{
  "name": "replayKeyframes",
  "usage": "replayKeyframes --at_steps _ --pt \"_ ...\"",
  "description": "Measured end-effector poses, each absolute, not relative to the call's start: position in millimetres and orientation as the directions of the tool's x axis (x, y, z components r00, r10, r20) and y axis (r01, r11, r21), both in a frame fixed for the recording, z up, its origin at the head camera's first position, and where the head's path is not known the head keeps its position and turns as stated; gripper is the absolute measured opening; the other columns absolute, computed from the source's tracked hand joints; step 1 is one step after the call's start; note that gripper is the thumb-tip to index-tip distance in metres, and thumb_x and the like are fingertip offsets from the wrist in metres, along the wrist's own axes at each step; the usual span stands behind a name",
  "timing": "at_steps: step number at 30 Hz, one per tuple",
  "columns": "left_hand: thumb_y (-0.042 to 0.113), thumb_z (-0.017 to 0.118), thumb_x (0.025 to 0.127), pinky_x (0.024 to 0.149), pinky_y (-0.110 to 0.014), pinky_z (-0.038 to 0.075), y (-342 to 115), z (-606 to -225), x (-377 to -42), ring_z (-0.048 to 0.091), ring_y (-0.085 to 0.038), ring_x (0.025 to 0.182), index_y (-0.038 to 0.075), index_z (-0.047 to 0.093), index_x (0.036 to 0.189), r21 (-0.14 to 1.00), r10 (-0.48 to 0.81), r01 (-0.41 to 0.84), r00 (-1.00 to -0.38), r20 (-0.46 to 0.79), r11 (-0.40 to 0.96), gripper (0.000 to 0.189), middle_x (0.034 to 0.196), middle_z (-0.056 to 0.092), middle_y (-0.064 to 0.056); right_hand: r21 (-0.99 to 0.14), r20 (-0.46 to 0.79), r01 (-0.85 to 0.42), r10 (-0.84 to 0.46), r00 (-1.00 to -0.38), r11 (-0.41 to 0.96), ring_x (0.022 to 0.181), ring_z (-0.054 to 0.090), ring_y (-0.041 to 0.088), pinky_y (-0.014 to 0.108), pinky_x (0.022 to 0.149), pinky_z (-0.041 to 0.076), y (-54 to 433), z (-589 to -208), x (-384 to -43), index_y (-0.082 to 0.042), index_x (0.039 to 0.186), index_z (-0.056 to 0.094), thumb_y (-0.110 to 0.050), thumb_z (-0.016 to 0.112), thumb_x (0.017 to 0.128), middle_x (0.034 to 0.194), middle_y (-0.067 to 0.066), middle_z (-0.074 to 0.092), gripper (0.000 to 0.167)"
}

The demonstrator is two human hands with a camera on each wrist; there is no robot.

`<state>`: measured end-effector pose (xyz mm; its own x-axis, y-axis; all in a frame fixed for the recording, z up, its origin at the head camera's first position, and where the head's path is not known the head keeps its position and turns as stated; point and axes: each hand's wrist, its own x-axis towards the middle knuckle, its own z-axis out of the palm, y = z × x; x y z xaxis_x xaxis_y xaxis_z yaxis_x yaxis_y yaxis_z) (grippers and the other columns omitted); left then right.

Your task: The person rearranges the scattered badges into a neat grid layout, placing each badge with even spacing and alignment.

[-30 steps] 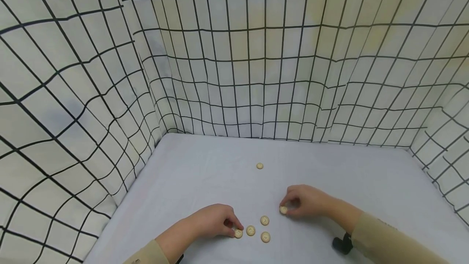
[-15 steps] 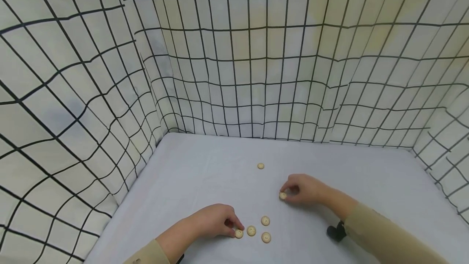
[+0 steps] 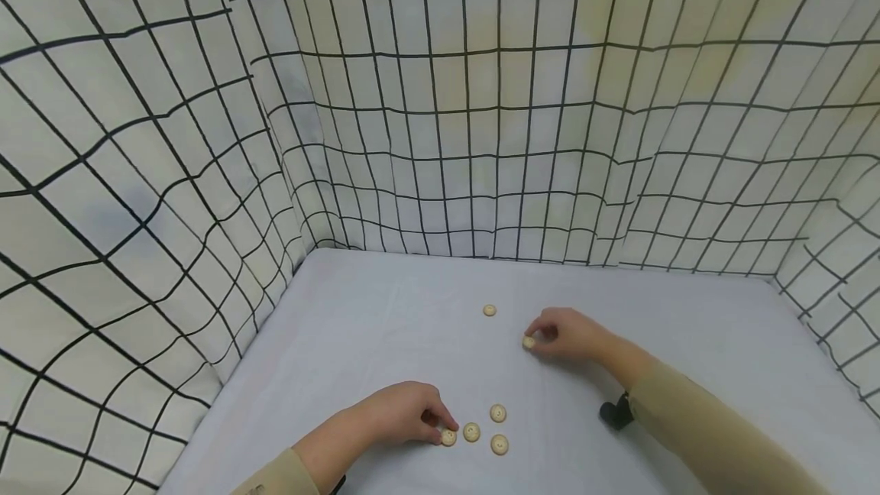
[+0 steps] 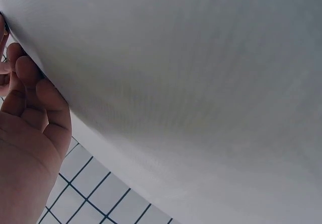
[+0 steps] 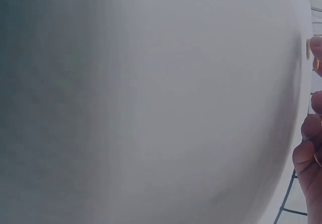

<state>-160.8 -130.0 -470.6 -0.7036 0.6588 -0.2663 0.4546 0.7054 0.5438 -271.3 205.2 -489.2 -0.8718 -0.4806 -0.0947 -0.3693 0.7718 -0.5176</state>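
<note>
My left hand rests low on the white table, thumb and fingertips pinching the edge of a round cream button. Farther out on the right, my right hand holds another cream button between thumb and finger, close over the cloth. Just right of the left hand lie a button, a second button and a third button, all flat with small holes. In the left wrist view the left hand shows bent fingers, its button hidden. Fingers of the right hand line that wrist view's right edge.
A single button lies toward the far side of the white table. Cloth walls with a black grid enclose the table at the back and sides. A black wrist device hangs under the right sleeve.
My right hand has slid away from me across the table with its button, up level with the far button's area. The left hand and the other buttons have stayed put.
</note>
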Motion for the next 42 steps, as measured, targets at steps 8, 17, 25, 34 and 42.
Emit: replayKeyframes --at_steps 8,17,25,34,42 --pt "0.024 0.079 0.084 0.070 -0.021 0.045 -130 -470 -161 0.049 0.001 0.072 0.029 0.079 0.102 0.543 0.652 0.446 -0.706 -0.274 0.711 0.019 0.079 0.054 0.019 -0.535 -0.127 -0.278 -0.401 -0.907 0.797 0.083 0.051 0.015 0.034 0.074 0.044 201 -495 -289 -0.030 0.100 0.074 -0.030 0.079 0.083 0.084 -0.007 0.059 0.018" --pt "0.024 0.080 0.084 0.070 -0.020 0.045 -129 -471 -161 0.049 0.001 0.072 0.030 0.079 0.103 0.546 0.661 0.456 -0.703 -0.264 0.703 0.020 0.079 0.054 0.019 -0.516 -0.125 -0.246 -0.356 -0.926 0.821 0.087 0.052 0.016 0.037 0.080 0.046 196 -493 -301 -0.025 0.108 0.073 -0.032 0.078 0.085 0.092 -0.004 0.059 0.025" --pt "0.024 0.079 0.084 0.070 -0.020 0.045 -129 -472 -162 0.049 0.001 0.072 0.030 0.079 0.103 0.540 0.657 0.455 -0.705 -0.269 0.709 0.020 0.079 0.053 0.019 -0.534 -0.135 -0.200 -0.317 -0.939 0.821 0.091 0.053 0.018 0.041 0.083 0.046 198 -492 -311 -0.022 0.112 0.074 -0.027 0.075 0.087 0.098 -0.001 0.061 0.025" --pt "0.023 0.079 0.084 0.070 -0.020 0.045 -127 -469 -161 0.049 0.001 0.072 0.029 0.079 0.103 0.549 0.654 0.443 -0.703 -0.278 0.709 0.020 0.079 0.053 0.018 -0.544 -0.158 -0.188 -0.320 -0.934 0.818 0.091 0.053 0.018 0.040 0.083 0.045 200 -493 -315 -0.023 0.115 0.074 -0.025 0.074 0.088 0.098 -0.001 0.061 0.027" --pt "0.023 0.079 0.084 0.070 -0.020 0.045 -128 -471 -162 0.049 0.001 0.072 0.029 0.079 0.103 0.546 0.656 0.447 -0.702 -0.276 0.709 0.020 0.078 0.053 0.019 -0.548 -0.189 -0.146 -0.292 -0.938 0.824 0.095 0.052 0.020 0.042 0.087 0.045 199 -493 -317 -0.024 0.116 0.075 -0.028 0.073 0.090 0.104 0.001 0.063 0.027"
